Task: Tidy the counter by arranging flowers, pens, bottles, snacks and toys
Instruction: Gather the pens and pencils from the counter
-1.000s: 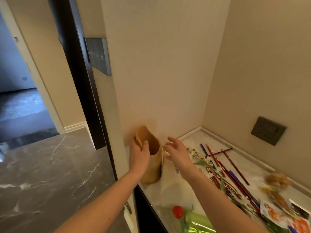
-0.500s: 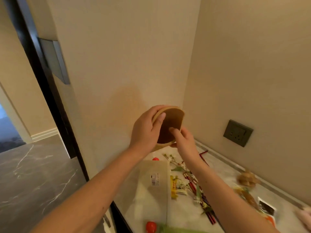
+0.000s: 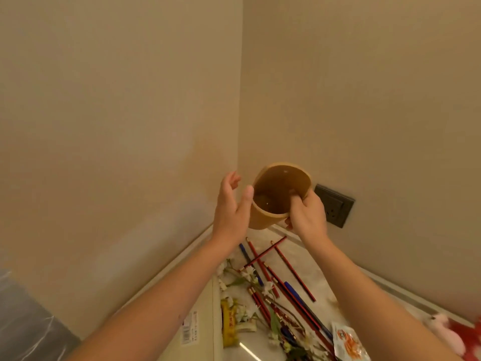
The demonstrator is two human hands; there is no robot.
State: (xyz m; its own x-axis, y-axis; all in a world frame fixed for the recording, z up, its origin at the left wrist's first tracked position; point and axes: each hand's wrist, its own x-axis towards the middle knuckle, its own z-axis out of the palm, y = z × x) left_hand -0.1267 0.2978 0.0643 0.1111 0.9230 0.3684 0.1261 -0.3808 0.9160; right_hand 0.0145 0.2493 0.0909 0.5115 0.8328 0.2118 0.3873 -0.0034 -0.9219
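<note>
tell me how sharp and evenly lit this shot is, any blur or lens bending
Head view: warm, dim light with soft shadows on the walls; the tan cup and both hands are fairly sharp, while the pink plush toy at the lower right is motion-smeared; wide-angle bending stretches the forearms and splays the wall corner.

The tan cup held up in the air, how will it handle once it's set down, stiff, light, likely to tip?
The tan cup probably weighs little: the right hand alone pinches its rim. The rim keeps its round shape under that grip, so likely stiff. Tall, empty and narrower at the base, it may tip if nudged.
</note>
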